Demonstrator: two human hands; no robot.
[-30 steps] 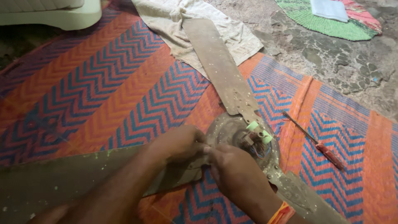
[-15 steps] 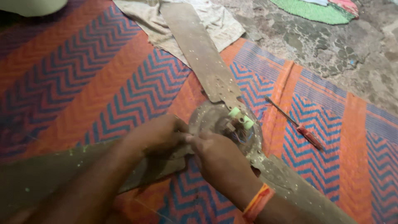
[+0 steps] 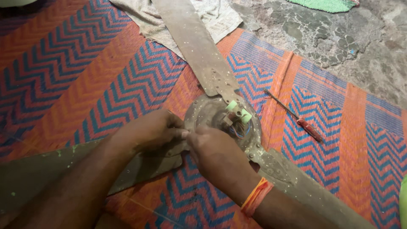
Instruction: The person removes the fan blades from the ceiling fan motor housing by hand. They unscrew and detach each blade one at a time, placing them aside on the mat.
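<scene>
Both hands, left (image 3: pixel 148 131) and right (image 3: pixel 216 154), pinching at hub (image 3: pixel 203 114) rim where left blade (image 3: pixel 63 178) joins; pinched part hidden.

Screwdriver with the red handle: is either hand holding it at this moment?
No. The screwdriver lies alone on the woven mat, while the left hand and right hand meet at the fan hub.

Both forearms reached forward; the left hand (image 3: pixel 146 131) and right hand (image 3: pixel 216 154) met fingertip to fingertip, fingers curled in a pinching grip.
</scene>
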